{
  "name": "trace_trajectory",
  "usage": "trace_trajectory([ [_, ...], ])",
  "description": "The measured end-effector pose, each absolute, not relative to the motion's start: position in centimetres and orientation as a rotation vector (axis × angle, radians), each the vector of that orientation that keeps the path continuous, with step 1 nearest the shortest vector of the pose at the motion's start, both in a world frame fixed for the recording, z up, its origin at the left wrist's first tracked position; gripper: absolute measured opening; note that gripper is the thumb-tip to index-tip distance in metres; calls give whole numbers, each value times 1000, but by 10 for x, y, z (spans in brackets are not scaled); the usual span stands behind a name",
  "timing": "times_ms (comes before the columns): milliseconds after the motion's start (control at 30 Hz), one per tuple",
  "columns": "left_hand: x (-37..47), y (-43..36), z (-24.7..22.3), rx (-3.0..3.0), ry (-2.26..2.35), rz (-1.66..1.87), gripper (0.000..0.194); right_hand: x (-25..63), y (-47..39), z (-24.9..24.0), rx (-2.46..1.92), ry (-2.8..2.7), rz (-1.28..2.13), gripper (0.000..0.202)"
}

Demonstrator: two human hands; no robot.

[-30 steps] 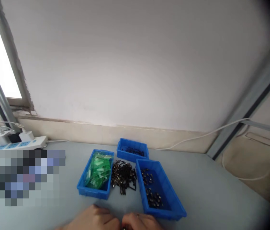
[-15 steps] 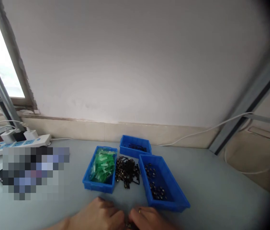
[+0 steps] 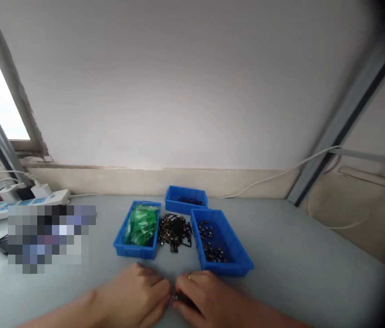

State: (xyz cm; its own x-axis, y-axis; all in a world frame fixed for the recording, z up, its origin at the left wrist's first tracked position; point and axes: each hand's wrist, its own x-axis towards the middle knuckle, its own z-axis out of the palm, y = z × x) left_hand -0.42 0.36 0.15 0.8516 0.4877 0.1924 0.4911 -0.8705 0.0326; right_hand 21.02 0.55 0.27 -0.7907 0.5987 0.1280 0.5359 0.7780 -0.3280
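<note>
My left hand and my right hand are close together at the table's front, both with curled fingers. In the right fingertips is a small shiny metal part, mostly covered by the fingers. The left fingertips press together at its left side; what they pinch is hidden. Beyond the hands lies a loose pile of dark metal pieces. To its right, small shiny metal parts lie in a blue bin.
A blue bin of green plastic packets stands left of the pile. Behind, another blue bin contains dark pieces. A power strip and a pixelated patch are at left; a white cable runs along the wall.
The view has tilted down and shifted, so the bins appear higher and more of both forearms shows. Both hands stay together, with the small metal part between them.
</note>
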Motion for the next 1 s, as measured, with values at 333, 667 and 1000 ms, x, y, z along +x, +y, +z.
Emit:
trace_trajectory([
  [333,-3,3,-1,-2963,-792,-355,20,210,4,5,-926,-2714,433,12],
  [667,-4,4,-2,-2985,-732,-381,24,211,7,3,-936,-2659,535,17],
  [1000,-3,3,0,-2948,-765,-425,21,214,9,-3,-880,-2699,483,14],
])
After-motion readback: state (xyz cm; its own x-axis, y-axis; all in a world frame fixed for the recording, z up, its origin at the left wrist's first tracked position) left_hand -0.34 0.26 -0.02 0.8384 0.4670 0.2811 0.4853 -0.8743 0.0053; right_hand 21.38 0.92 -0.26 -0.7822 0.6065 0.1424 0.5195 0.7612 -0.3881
